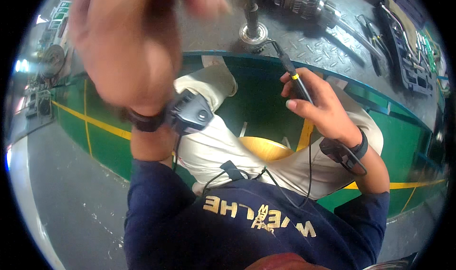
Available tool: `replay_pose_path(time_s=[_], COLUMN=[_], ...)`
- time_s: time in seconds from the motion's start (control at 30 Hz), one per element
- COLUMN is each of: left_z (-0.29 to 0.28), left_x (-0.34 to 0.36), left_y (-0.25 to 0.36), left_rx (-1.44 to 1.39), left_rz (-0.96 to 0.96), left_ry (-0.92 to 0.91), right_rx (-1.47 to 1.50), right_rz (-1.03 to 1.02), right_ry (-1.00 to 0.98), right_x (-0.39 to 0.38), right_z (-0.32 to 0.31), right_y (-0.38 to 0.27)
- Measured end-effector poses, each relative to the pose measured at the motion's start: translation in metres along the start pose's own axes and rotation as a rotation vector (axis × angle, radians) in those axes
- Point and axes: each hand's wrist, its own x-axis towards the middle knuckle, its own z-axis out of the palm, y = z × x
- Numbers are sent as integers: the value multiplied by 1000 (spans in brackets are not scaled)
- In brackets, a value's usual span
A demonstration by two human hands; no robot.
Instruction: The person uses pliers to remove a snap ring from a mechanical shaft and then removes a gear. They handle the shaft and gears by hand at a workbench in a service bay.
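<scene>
My right hand (318,101) is closed round a black-handled hand tool (300,85) with a yellow band. Its thin bent metal tip points at the ringed foot of a metal shaft part (253,31) at the bench edge; whether they touch I cannot tell. My left hand (130,46) is raised close to the camera, large and smeared by motion. Its fingertips run past the upper edge, so whatever it may hold is hidden.
On the metal bench (209,32) lies a long gear shaft (297,3). Farther right are another black tool with yellow marks (373,36) and an open tool case (411,63). A round wooden stool (266,148) shows between my legs. Thin cables hang from both wrist devices.
</scene>
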Motion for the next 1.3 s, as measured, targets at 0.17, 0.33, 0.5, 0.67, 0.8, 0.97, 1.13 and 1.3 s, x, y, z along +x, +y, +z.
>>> replay_pose_path(time_s=[0.17,0.33,0.5,0.67,0.8,0.97,1.13,1.3], left_z=[-3,3,0,4,4,1,4,-1], left_x=[5,-39,-37,-40,-40,-40,-36,-37], left_y=[-53,-68,-68,-70,-75,-77,-73,-76], left_rx=[308,-19,26,55,92,39,46,25], left_rz=[-81,-452,-629,-547,-537,-470,-494,-506], left_ry=[216,208,105,153,176,130,162,135], right_rx=[-151,-156,-121,-201,-285,-336,-402,-575], right_rz=[14,24,69,95,77,120,113,53], right_ry=[128,207,191,211,220,163,183,204], right_x=[7,13,13,16,18,20,21,20], right_z=[-3,1,0,-4,-7,-9,-6,0], right_y=[-3,3,-10,-9,-13,-22,-26,-22])
